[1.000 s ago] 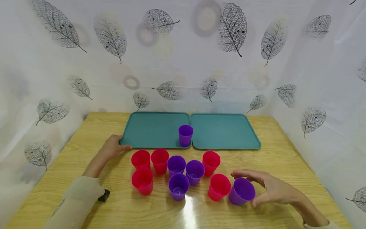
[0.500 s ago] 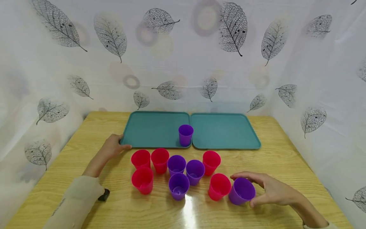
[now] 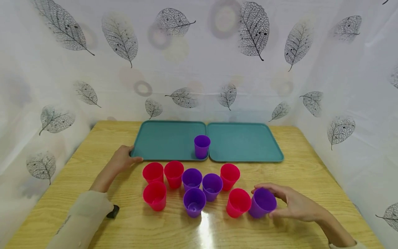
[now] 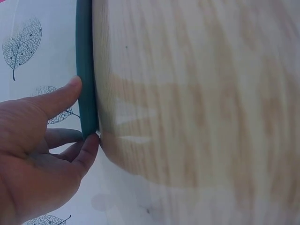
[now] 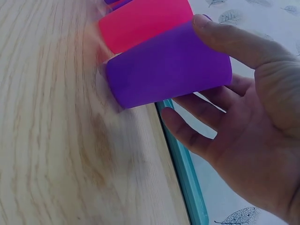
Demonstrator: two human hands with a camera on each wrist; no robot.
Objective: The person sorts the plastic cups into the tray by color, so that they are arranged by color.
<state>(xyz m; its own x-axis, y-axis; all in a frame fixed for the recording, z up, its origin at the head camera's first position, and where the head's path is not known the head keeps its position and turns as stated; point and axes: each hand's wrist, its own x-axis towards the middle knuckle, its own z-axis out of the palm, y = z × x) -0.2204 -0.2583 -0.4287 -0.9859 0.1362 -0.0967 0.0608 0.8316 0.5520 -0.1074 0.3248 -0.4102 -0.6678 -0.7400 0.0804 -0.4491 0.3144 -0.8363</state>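
Observation:
In the head view, my left hand (image 3: pixel 122 159) holds the near left corner of the left teal tray (image 3: pixel 164 140), thumb along its front edge. The left wrist view shows the thumb and curled fingers at the tray's rim (image 4: pixel 86 61). At the right, my right hand (image 3: pixel 300 206) grips a purple cup (image 3: pixel 256 209) between thumb and fingers. The right wrist view has the thumb on this purple cup (image 5: pixel 164 68) near its rim, other fingers on the far side. A red cup (image 3: pixel 237 206) stands directly left of it.
Left of centre stand several red cups (image 3: pixel 158 202), then several purple cups (image 3: pixel 192 209) in the middle. Another red cup (image 3: pixel 228 182) stands behind. One purple cup (image 3: pixel 201 148) sits on the left tray. A second teal tray (image 3: pixel 244 141) adjoins it on the right.
My right hand has closed its thumb and fingers onto the purple cup, which has shifted slightly up in the head view. The left hand stays at the tray corner.

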